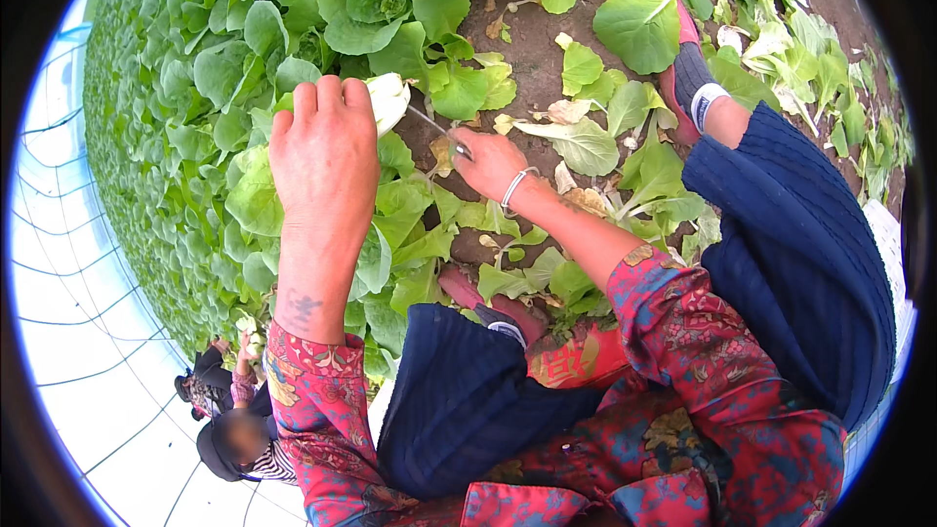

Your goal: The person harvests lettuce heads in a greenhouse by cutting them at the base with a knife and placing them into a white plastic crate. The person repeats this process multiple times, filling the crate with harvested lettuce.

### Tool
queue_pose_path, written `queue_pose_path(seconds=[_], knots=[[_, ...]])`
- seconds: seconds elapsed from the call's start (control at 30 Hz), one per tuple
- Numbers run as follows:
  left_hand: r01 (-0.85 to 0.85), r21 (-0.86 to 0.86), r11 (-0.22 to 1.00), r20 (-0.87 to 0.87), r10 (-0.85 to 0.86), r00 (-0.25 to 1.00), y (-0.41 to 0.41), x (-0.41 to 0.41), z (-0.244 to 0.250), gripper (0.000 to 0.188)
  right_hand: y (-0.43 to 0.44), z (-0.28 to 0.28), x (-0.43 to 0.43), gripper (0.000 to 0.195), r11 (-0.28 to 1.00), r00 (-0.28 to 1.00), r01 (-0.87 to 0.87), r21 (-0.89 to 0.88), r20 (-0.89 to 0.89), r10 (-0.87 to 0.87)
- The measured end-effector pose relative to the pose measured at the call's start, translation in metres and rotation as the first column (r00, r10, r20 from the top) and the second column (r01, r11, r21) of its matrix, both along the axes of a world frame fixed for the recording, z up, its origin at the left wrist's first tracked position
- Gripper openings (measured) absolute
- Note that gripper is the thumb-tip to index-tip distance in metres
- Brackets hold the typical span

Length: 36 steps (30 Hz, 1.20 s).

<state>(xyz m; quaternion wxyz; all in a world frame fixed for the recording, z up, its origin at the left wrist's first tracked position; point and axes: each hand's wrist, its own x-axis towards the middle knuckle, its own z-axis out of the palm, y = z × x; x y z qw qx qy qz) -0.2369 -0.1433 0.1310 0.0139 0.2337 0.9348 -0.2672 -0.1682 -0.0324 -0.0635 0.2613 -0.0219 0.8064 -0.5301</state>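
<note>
My left hand (326, 150) is closed around a head of leafy greens, with its pale cut-looking base (388, 102) sticking out to the right of the fingers. The back of this hand faces me and hides most of the leaves. In my right hand (489, 161) is a small knife. Its thin blade (427, 118) points up and left, its tip close beside the pale base; whether they touch I cannot tell. A white bracelet (518, 189) circles the right wrist.
Dense rows of growing greens (183, 124) fill the left. Loose, partly yellowed leaves (585, 143) litter the soil (531, 51) between my feet. A red bag (578, 362) bearing writing lies between my legs. Other people (234, 439) work at lower left, beside the ribbed greenhouse wall (88, 293).
</note>
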Motion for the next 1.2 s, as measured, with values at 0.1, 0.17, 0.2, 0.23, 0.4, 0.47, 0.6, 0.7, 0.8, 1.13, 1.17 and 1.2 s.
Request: queue_pose_path(seconds=[0.1,0.17,0.2,0.23,0.4,0.47,0.6,0.7,0.8,1.13,1.17,1.2], knots=[[-0.085,0.025,0.996,0.218,0.078,0.973,0.000,0.008,-0.019,0.020,-0.022,-0.021,0.030,0.034,0.996,0.991,-0.017,-0.086,0.133,0.029],[-0.147,-0.048,0.988,0.422,0.154,0.893,0.003,0.029,-0.030,0.022,-0.029,-0.033,0.049,0.033,0.998,0.987,-0.008,-0.057,0.160,0.017],[-0.143,-0.102,0.984,0.508,0.175,0.843,0.005,0.045,-0.038,0.024,-0.026,-0.039,0.056,0.034,0.999,0.986,-0.011,-0.046,0.165,0.018],[-0.128,-0.148,0.981,0.588,0.192,0.786,0.005,0.058,-0.047,0.026,-0.020,-0.044,0.060,0.034,1.000,0.985,-0.008,-0.027,0.169,0.013],[-0.223,-0.232,0.947,0.629,0.321,0.708,-0.044,0.096,-0.082,0.029,-0.007,-0.042,0.082,0.034,0.998,0.987,-0.059,-0.005,0.148,0.059],[-0.279,-0.207,0.938,0.608,0.346,0.714,-0.062,0.103,-0.091,0.033,-0.014,-0.045,0.088,0.033,0.999,0.986,-0.052,-0.006,0.156,0.053],[-0.246,-0.159,0.956,0.596,0.291,0.748,-0.086,0.106,-0.098,0.033,-0.021,-0.048,0.090,0.033,0.999,0.983,0.004,-0.036,0.183,0.002],[-0.269,-0.170,0.948,0.604,0.315,0.732,-0.091,0.108,-0.100,0.034,-0.029,-0.052,0.092,0.030,0.998,0.980,0.038,-0.057,0.199,-0.026],[-0.267,-0.065,0.961,0.523,0.261,0.811,-0.100,0.132,-0.112,0.036,-0.035,-0.062,0.093,0.029,0.995,0.980,0.045,-0.087,0.199,-0.027],[-0.185,0.094,0.978,0.358,0.140,0.923,-0.105,0.161,-0.119,0.020,-0.025,-0.047,0.070,0.031,0.986,0.883,-0.048,-0.159,0.455,0.116],[-0.187,0.091,0.978,0.355,0.143,0.924,-0.103,0.164,-0.116,0.017,-0.024,-0.048,0.073,0.030,0.989,0.883,-0.059,-0.138,0.455,0.117],[-0.188,0.085,0.978,0.360,0.146,0.922,-0.104,0.170,-0.116,0.014,-0.022,-0.043,0.069,0.029,0.987,0.879,-0.079,-0.138,0.458,0.134]])
